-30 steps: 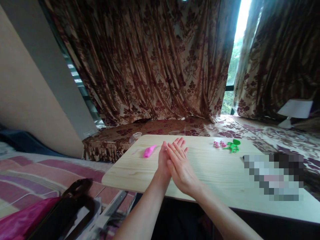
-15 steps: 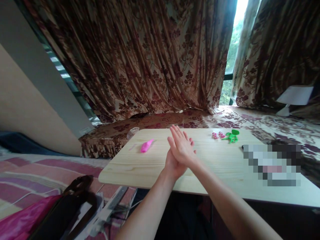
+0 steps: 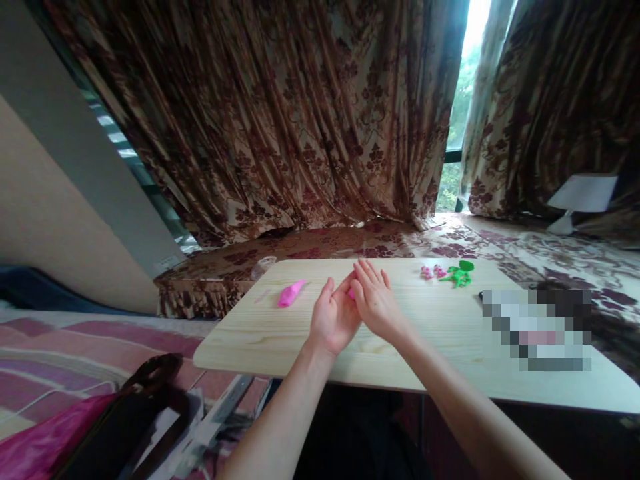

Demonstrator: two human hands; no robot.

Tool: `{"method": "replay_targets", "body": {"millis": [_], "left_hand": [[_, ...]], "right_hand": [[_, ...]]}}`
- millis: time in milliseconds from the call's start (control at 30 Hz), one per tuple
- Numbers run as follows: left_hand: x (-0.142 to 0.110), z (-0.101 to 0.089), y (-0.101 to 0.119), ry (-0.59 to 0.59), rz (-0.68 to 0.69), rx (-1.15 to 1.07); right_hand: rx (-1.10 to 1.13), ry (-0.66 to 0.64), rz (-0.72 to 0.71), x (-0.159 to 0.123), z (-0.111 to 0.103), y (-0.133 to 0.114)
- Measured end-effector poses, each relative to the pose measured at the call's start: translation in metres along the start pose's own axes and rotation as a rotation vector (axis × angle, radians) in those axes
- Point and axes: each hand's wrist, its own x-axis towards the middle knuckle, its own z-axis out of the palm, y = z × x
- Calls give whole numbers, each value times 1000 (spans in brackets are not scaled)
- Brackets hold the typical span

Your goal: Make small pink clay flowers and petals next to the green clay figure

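Note:
Above the middle of the table, my left hand (image 3: 334,319) is turned palm up, its thumb apart. My right hand (image 3: 376,303) lies over its fingers with its own fingers outstretched. Between the two hands a bit of a small pink lump (image 3: 351,293) shows, which looks like modelling clay; the rest is hidden. A bright pink pouch-like piece (image 3: 291,293) rests on the table to the left. On the right lie small pink-and-white pieces (image 3: 433,272) beside bright green pieces (image 3: 459,277), one of them round and flat.
The pale wooden table (image 3: 250,340) has a blurred-out object (image 3: 537,330) on its right. A clear container (image 3: 263,267) is at its far left corner. Behind are patterned curtains (image 3: 300,133) and a white lamp (image 3: 583,195). A dark bag (image 3: 115,427) sits at lower left.
My hands were pressed together with the right across the left. Now they have parted somewhat, the left palm is uncovered, and the pink lump shows between them. The view has shifted slightly.

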Motion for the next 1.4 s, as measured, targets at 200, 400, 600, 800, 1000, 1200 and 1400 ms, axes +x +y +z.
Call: {"method": "replay_targets", "body": {"millis": [200,400,600,800,1000,1200,1400], "left_hand": [[0,-5,-3,10,128,-43],[-2,-15,-3,38,108,-20],[-2,-15,-1,-27,149,-62],[-2,-17,6,128,210,-97],[-6,-9,-4,-6,93,-165],[-6,-5,1,-74,-5,-8],[-6,-18,3,-57,-57,646]], "right_hand": [[70,-35,-112,-13,7,-3],[77,-89,-149,-6,15,-13],[88,15,7,-5,20,-12],[68,-178,-238,-11,16,-23],[43,-40,-32,3,13,-18],[-32,76,8,10,7,2],[502,-226,133,15,-23,50]]}}
